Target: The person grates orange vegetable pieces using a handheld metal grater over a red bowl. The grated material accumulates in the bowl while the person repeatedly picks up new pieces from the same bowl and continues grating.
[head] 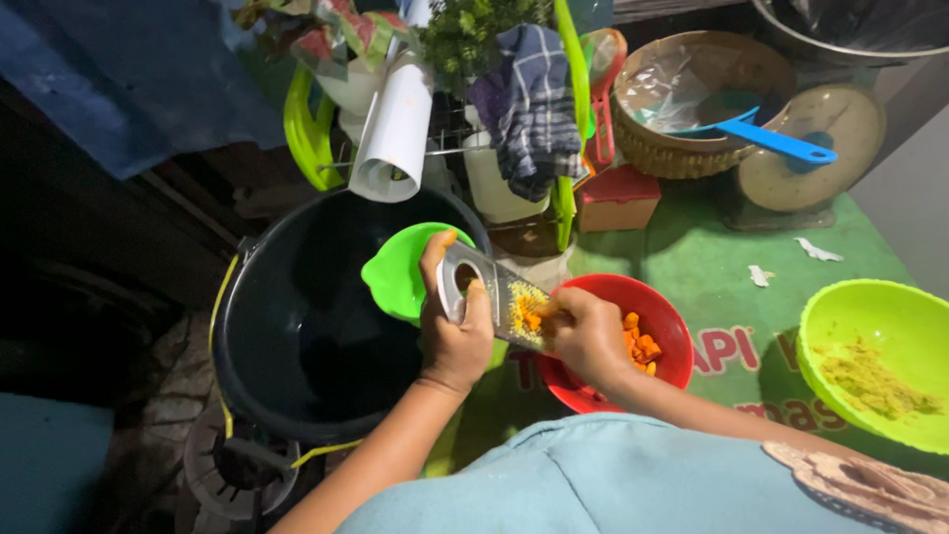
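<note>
My left hand [453, 326] grips the upper end of a flat metal grater [502, 293], which slants down to the right over a red bowl [664, 326]. My right hand [587, 336] presses a small orange piece against the grater's face, where yellow-orange shreds cling. Orange chunks [641, 348] lie inside the red bowl beside my right hand. A small green dish [395, 272] sits just behind my left hand, over the rim of a large black bucket [297, 326].
A lime-green bowl [875, 356] with yellowish gratings stands at the right on the green table cover [707, 262]. Behind are a basket bowl with a blue scoop [766, 138], a scale [811, 148], a red box [618, 198] and a rack with a checked cloth [529, 104].
</note>
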